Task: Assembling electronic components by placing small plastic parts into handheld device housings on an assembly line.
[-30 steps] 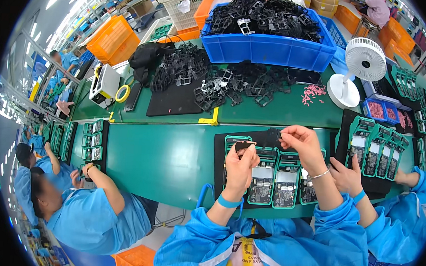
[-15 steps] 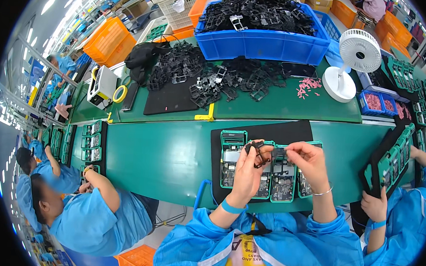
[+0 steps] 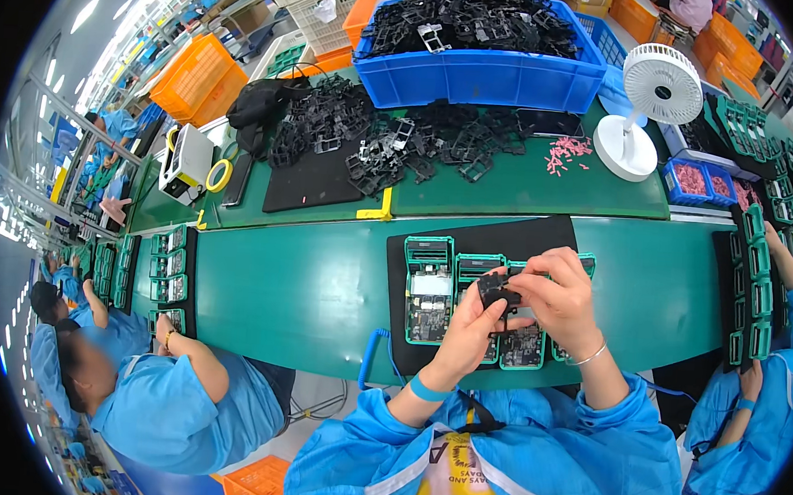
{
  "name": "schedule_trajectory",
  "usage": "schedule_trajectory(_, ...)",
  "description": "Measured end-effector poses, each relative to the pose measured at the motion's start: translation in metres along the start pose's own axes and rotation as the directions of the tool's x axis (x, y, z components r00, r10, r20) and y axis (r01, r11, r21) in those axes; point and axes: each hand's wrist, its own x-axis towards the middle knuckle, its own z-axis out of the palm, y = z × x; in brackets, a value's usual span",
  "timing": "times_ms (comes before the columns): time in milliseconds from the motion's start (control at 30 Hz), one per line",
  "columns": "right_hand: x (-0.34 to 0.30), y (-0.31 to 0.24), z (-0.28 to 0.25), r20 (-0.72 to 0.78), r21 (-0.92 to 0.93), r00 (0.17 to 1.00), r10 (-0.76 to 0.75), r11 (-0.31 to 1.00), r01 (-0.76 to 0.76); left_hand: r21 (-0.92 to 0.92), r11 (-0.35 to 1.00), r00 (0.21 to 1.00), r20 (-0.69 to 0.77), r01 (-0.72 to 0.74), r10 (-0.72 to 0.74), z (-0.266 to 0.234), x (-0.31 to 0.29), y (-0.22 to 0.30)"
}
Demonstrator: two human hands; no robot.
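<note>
My left hand (image 3: 464, 338) holds a small black plastic bracket (image 3: 495, 292) above the work mat, fingers closed round its lower side. At the bracket's upper right edge, my right hand (image 3: 559, 298) is closed in a pinch; the fingertips hide what lies between them. Below both hands, several green-framed circuit board units (image 3: 428, 315) lie in a row on a black mat (image 3: 529, 232). My hands and the bracket cover parts of the middle units. The leftmost unit shows fully, with a pale block near its middle.
Beyond the mat are heaps of black brackets (image 3: 327, 121), a blue crate (image 3: 484, 79) full of them, pink pieces (image 3: 566, 154) and a white fan (image 3: 634, 144). Co-workers sit at left and right; the right one's hands hold a black tray (image 3: 734, 295) of green-framed units.
My right hand has come up against the bracket in my left hand, which has turned. At right, the co-worker's tray has swung more upright and shifted right. The whole view has shifted slightly.
</note>
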Motion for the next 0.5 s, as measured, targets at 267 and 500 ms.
schedule_trajectory(267, 0.0028, 0.0018, 0.0037, 0.108, -0.143, 0.991, -0.081, 0.985, 0.097, 0.088, 0.993, 0.996, 0.036, 0.075, -0.078, -0.0025, 0.0008, 0.0019)
schedule_trajectory(500, -0.0012, 0.0036, 0.0030, 0.114, 0.132, 0.979, 0.167, 0.975, -0.181, 0.124, 0.990, 0.992, 0.099, 0.067, -0.079, -0.0041, 0.0056, 0.0096)
